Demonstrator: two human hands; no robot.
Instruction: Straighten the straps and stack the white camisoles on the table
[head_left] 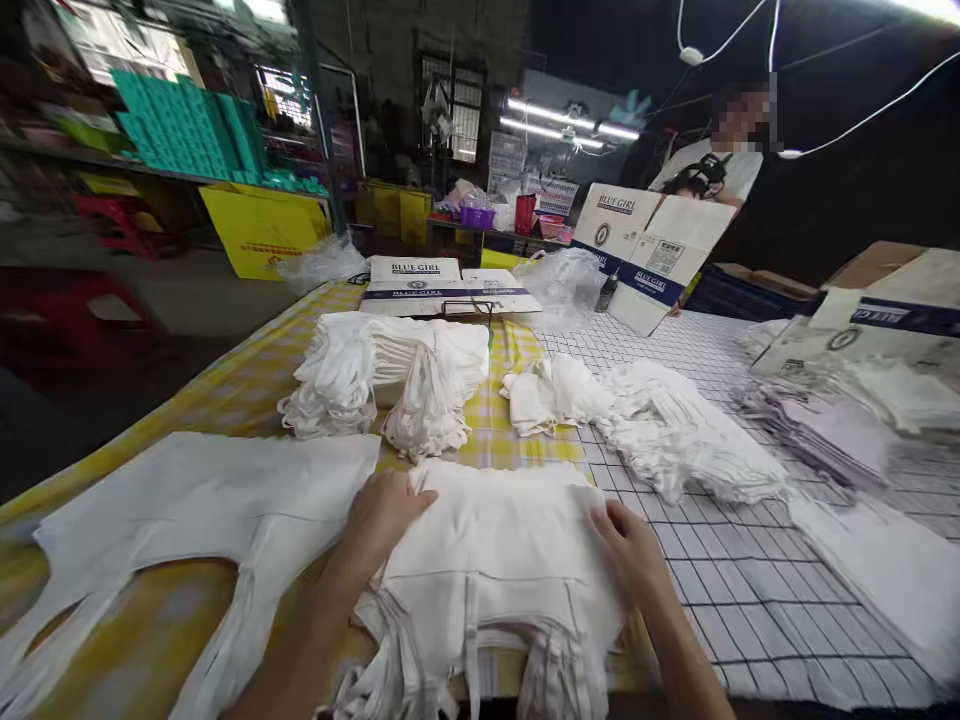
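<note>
- The pile of white cloth garment pieces with hanging straps (517, 540) lies directly between the two hands, wide edge away from the person, straps bunched towards them.
- The left hand (386, 510) has its thumb over the pile's far left corner, the fingers closing round the edge; the right hand (630, 545) pinches the opposite side. How firmly either presses cannot be told. Held from both sides, the pile's upper layer seems kept spread and its edges level.
- Just left of the left hand, a single flat white piece with long straps (206, 485) lies spread out, its outline easy to see, probably so that nothing folds under.
- Just beyond the grip, a thick stack of white strapped pieces (442, 340) has its straps gathered in bunches at the near side, which likely keeps them from tangling.
- Beyond the right hand lies a loose, layered heap of white garments (690, 430); farther right, a folded lilac cloth stack (832, 425) sits separately, perhaps sorted by colour.
- Under the grip runs a yellow-and-white checked cloth (259, 345), perhaps laid to keep white fabric clean; right of it, a white cloth with dark grid lines (727, 570).
</note>
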